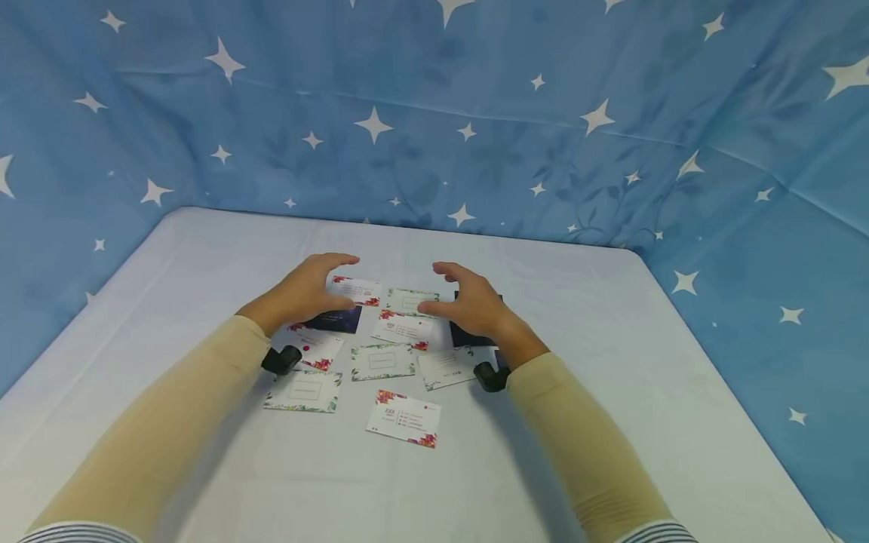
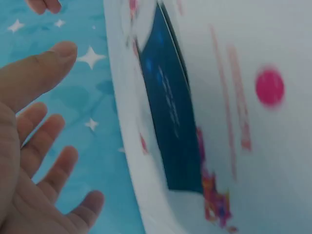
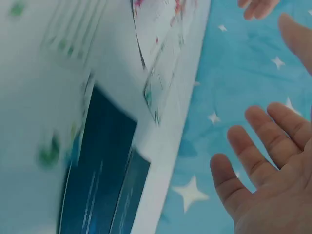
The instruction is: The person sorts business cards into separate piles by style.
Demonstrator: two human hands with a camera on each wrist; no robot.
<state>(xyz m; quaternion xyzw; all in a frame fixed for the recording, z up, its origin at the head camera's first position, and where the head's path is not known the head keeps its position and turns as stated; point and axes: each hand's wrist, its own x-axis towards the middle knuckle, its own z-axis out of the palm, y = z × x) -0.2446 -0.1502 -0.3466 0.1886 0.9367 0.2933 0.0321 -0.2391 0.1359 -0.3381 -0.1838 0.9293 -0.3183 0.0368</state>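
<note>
Both hands hover over a loose spread of business cards, palms facing each other. My left hand [image 1: 308, 290] has its fingers and thumb spread apart, holding nothing, above a dark blue card [image 1: 342, 320] and a white card with red flowers [image 1: 319, 347]. Across from it, my right hand [image 1: 475, 303] is likewise spread and holds nothing, over a dark card [image 1: 468, 334]. Between them lie a green-leaf card [image 1: 407, 299] and a flowered card [image 1: 403, 328] that overlap. In the left wrist view the dark blue card [image 2: 168, 112] lies beside the flowered one.
Nearer me are more leaf-bordered cards [image 1: 383, 363] and a single flowered card [image 1: 405, 419]. A white-covered table [image 1: 237, 467] carries them all. Behind it hangs a blue curtain [image 1: 407, 151] with white stars. Each wrist wears a small black device [image 1: 281, 360].
</note>
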